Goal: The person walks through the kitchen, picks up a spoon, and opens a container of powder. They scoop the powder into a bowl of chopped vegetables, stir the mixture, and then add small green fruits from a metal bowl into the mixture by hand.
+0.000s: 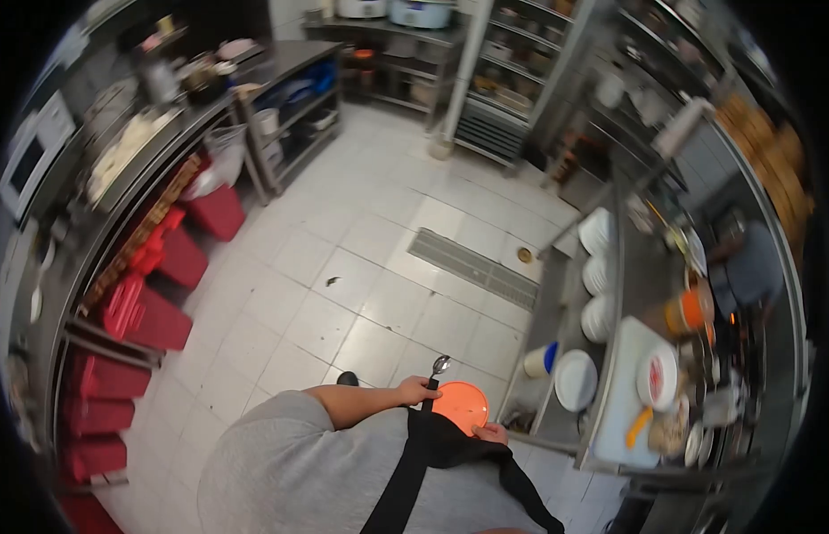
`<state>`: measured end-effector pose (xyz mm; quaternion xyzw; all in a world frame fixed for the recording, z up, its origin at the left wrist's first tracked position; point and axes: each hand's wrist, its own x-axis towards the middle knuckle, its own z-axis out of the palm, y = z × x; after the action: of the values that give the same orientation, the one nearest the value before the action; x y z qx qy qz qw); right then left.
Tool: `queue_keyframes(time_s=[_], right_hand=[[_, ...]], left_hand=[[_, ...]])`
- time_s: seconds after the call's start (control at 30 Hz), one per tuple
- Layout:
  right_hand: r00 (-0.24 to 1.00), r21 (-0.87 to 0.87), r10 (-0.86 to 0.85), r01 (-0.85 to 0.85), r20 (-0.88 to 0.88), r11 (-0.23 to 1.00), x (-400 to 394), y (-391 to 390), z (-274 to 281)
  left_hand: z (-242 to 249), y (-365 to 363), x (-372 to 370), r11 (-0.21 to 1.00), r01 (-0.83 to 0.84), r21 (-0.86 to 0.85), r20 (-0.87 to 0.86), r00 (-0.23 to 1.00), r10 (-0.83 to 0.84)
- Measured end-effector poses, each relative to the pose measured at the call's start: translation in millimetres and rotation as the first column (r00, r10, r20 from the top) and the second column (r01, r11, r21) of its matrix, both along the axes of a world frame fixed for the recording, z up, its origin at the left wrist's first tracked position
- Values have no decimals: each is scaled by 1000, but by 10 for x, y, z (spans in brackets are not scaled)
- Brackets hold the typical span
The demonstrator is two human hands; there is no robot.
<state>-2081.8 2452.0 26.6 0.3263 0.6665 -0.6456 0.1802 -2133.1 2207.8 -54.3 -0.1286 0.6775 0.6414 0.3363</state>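
My left hand (418, 391) is closed around a metal spoon (441, 365), its bowl pointing forward and up, with a dark handle near my fingers. Close beside it, in front of my black apron (441, 438), is a round orange lid (462, 406). My right hand (491, 433) grips the near right edge of the lid. Whether a container sits under the lid is hidden from this angle.
To my right stands a steel counter with a white cutting board (626, 400), stacked white bowls (597, 276) and a blue-lidded container (541, 360). Red bins (147, 311) line the left. Ahead are a floor drain (472, 267) and shelving. Another person (748, 271) is at far right.
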Motion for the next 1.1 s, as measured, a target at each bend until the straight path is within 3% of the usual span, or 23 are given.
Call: queue_keyframes(time_s=[0.1, 0.2, 0.27, 0.43, 0.5, 0.63, 0.73, 0.87, 0.9, 1.0, 1.1], right_hand=[[991, -17, 125, -125, -38, 992, -510, -626, 170], [982, -256, 174, -186, -69, 948, -1034, -1325, 389], [963, -204, 248, -266, -108, 942, -1366, -1815, 462], [928, -338, 322, -369, -190, 866, -2235, -2997, 738], [905, -318, 369, -421, -213, 849, -2633, -3449, 825], [792, -299, 559, -610, -245, 734, -3589, -4321, 728], [732, -192, 631, -678, -255, 709, -4172, -5032, 741], [615, -205, 708, -786, -346, 583, -4915, -5996, 1015], [577, -176, 737, -814, -353, 553, -5052, -6252, 1095], [488, -203, 776, -873, -400, 444, -5259, -6982, 1370], [413, -171, 802, -910, -431, 377, -5460, -7582, 1391]], left_hand=[[538, -794, -284, 995, -85, -58, -84, 993, 80], [763, -1547, -549, 971, -237, 7, -186, 954, 235], [984, -2042, -736, 947, -303, -105, -211, 938, 276], [1482, -3104, -1258, 854, -519, -17, -223, 835, 503], [1613, -3508, -1525, 817, -576, 35, -183, 800, 572], [1378, -4356, -2111, 728, -667, 159, -71, 727, 682], [1559, -4841, -2356, 616, -779, 117, -66, 613, 787], [1743, -5533, -2720, 524, -848, 81, -254, 491, 834], [1994, -5689, -2711, 511, -853, 108, -309, 459, 833], [1928, -6218, -2847, 417, -909, -25, -503, 371, 780], [2134, -6552, -2880, 262, -964, -46, -483, 251, 839]])
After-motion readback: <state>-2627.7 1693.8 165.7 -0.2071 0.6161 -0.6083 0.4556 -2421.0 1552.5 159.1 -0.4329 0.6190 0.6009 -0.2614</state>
